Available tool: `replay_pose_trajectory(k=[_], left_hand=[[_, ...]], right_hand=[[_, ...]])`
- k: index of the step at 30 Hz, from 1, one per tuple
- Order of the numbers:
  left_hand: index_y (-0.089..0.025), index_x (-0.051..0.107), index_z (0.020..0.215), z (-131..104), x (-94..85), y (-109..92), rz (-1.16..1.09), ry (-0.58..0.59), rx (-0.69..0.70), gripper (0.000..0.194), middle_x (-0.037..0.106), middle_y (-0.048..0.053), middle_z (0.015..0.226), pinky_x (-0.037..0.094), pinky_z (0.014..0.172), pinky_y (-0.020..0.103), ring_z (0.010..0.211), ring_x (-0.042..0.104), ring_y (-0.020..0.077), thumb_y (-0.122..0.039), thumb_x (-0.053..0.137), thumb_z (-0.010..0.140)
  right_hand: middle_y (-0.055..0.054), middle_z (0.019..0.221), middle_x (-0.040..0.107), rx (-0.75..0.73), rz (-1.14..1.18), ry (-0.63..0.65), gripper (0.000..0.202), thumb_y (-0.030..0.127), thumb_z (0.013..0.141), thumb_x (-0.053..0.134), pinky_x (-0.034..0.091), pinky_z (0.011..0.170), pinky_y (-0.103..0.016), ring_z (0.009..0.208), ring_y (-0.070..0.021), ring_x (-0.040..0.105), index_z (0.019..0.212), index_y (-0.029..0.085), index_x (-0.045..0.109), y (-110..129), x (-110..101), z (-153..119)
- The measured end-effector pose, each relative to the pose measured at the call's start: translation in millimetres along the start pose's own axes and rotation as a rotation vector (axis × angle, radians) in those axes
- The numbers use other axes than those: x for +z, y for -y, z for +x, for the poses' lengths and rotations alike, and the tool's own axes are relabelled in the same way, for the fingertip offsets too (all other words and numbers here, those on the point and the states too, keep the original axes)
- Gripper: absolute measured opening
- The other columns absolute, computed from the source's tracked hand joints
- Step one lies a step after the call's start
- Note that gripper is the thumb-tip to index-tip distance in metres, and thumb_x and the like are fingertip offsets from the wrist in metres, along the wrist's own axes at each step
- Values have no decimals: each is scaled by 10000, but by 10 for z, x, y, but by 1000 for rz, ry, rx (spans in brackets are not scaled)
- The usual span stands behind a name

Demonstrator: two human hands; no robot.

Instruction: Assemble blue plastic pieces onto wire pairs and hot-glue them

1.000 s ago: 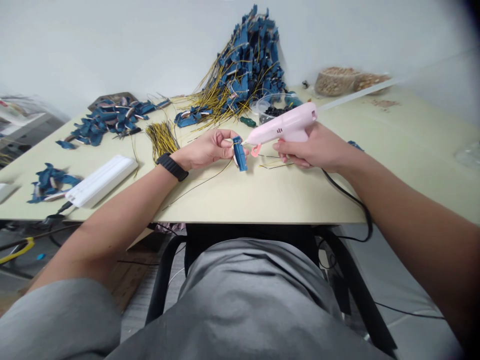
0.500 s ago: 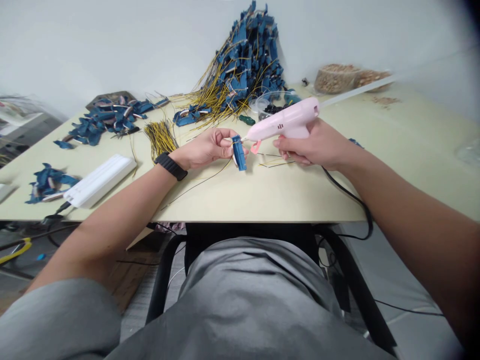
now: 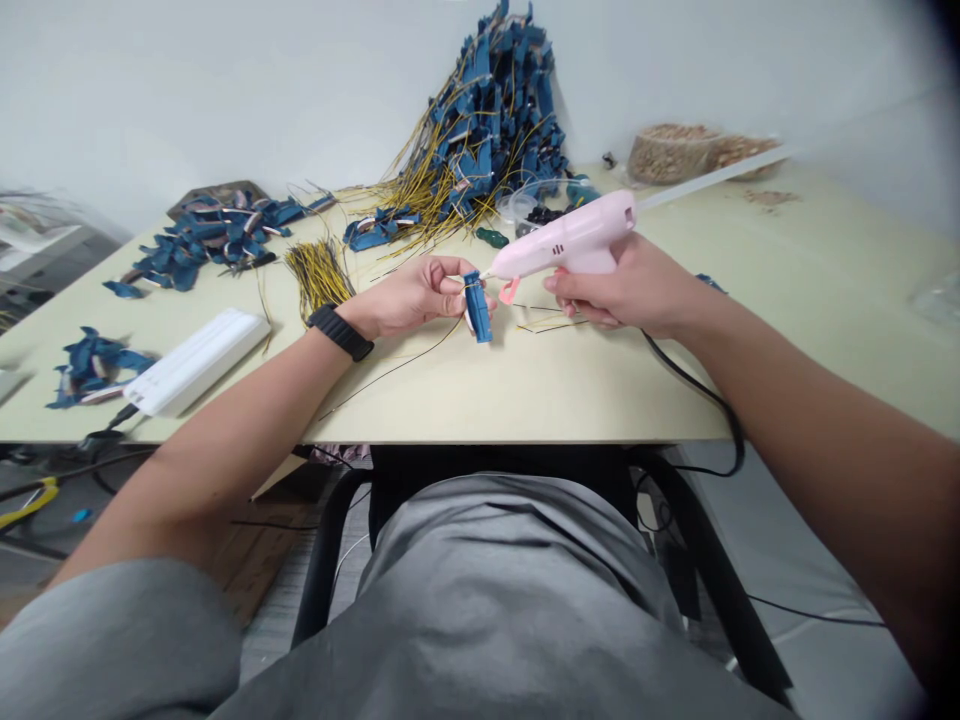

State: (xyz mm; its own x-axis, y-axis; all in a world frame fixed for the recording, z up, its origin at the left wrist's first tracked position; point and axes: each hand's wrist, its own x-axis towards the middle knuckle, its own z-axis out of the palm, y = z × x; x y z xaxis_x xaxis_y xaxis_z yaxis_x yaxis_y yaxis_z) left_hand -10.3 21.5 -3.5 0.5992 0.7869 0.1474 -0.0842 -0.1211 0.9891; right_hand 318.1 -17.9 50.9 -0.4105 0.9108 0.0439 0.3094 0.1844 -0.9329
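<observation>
Between its thumb and fingers, my left hand (image 3: 416,298) holds a small blue plastic part (image 3: 478,308) upright over the table. A thin dark wire trails from the part down to the left. My right hand (image 3: 630,290) is wrapped round the handle of a pink glue gun (image 3: 566,240), which has a clear stick coming out of its back. The gun's nozzle points left and is at the top of the blue part; whether they touch is too small to tell. Several short wires (image 3: 551,322) lie beneath the gun.
A tall heap of blue parts with yellow wires (image 3: 487,130) stands at the back. Further left are a wire bundle (image 3: 319,275), more blue parts (image 3: 202,235) and a white power strip (image 3: 199,362). Bags of pellets (image 3: 671,153) sit at the back right. A black cord hangs over the front edge.
Both hands, the blue part and the glue gun hold nearly the same places. The whole view has shifted very slightly.
</observation>
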Motion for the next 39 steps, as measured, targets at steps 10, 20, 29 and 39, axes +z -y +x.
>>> replay_pose_trajectory(k=[10, 20, 29, 39], left_hand=[[-185, 905, 1068, -25, -18, 20, -16, 16, -4, 696, 937, 33, 923, 807, 1042, 415, 936, 969, 261, -604, 1348, 732], [-179, 880, 1090, -52, -34, 22, -9, 4, -15, 711, 956, 46, 951, 817, 1086, 442, 1042, 1010, 316, -605, 1339, 755], [-185, 874, 1008, -6, -26, 30, -1, -19, -5, 716, 942, 55, 922, 813, 994, 382, 1001, 1003, 293, -620, 1353, 700], [-199, 886, 1055, -29, -34, -1, 18, 5, -27, 693, 979, 79, 1023, 818, 1050, 398, 1091, 1016, 311, -625, 1337, 747]], right_hand=[[-38, 729, 711, -20, -19, 16, 432, 369, 1077, 1056, 390, 435, -290, 494, -94, 450, 858, 236, 708, -41, -12, 7], [-41, 742, 736, -36, -9, 19, 486, 425, 1028, 1120, 358, 401, -282, 499, -99, 451, 876, 251, 692, -59, -28, 24], [-77, 836, 840, -56, 16, 37, 450, 382, 998, 1136, 387, 386, -305, 477, -101, 458, 931, 257, 710, -26, -28, 1], [-87, 962, 909, -61, 23, 28, 267, 269, 1077, 1033, 377, 395, -278, 466, -72, 493, 953, 213, 804, -23, -31, -17]])
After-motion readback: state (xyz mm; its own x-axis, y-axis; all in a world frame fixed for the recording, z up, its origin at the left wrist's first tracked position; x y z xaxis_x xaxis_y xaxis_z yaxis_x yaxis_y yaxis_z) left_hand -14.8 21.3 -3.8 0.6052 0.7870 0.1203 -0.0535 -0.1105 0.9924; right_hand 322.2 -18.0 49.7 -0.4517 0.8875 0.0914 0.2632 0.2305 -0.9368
